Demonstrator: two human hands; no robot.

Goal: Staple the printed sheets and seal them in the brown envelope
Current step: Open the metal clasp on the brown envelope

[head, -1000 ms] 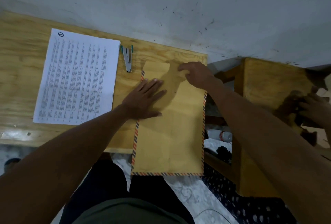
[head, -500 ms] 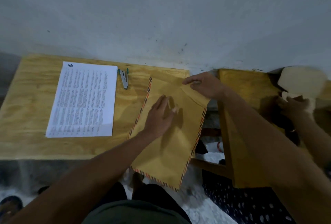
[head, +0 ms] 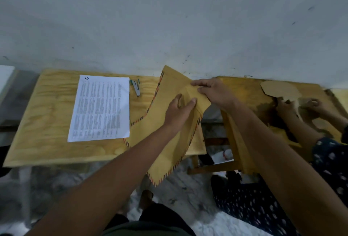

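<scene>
The brown envelope (head: 165, 134), edged in red and dark stripes, is lifted and tilted over the right end of the wooden table (head: 47, 122), its lower corner hanging past the front edge. My left hand (head: 178, 113) grips its upper middle. At the top right corner, my right hand (head: 212, 92) pinches the flap. The printed sheets (head: 101, 107) lie flat on the table to the left. A small stapler (head: 136, 87) rests just beyond their top right corner.
A second wooden table (head: 244, 88) stands to the right across a narrow gap. Another person's hands (head: 293, 105) work there on a cardboard cut-out (head: 280, 88). A pale wall runs behind both tables. A bottle (head: 227, 153) lies on the floor in the gap.
The envelope went from lying flat on the table to being raised and turned. My left hand changed from pressing it flat to gripping it. The camera tilted up and back.
</scene>
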